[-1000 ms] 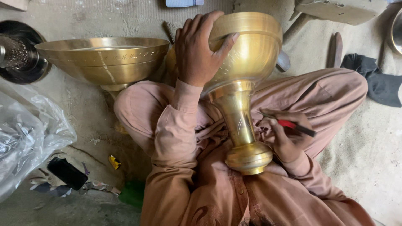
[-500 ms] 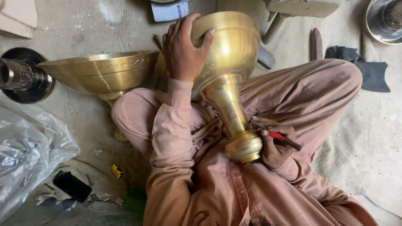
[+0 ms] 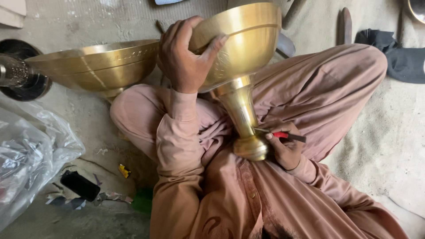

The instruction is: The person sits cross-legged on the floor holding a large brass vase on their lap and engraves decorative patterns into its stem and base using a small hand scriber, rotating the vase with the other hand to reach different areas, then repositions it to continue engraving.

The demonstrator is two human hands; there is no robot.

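Note:
I sit cross-legged with a tall brass goblet tilted across my lap, its round foot resting against my chest. My left hand grips the goblet's bowl from the left side, fingers spread over the rim. My right hand holds a small red-handled tool with its tip against the goblet's stem just above the foot. A second, wider brass bowl stands on the floor beside my left knee.
A crumpled clear plastic bag lies at the left. A dark round metal piece sits at the far left. A black flat object and scraps lie on the floor. Dark cloth and a flat tool lie at the upper right.
The goblet has tilted further toward my left hand and its foot has slid toward my chest. My right hand brought the red-handled tool against the stem.

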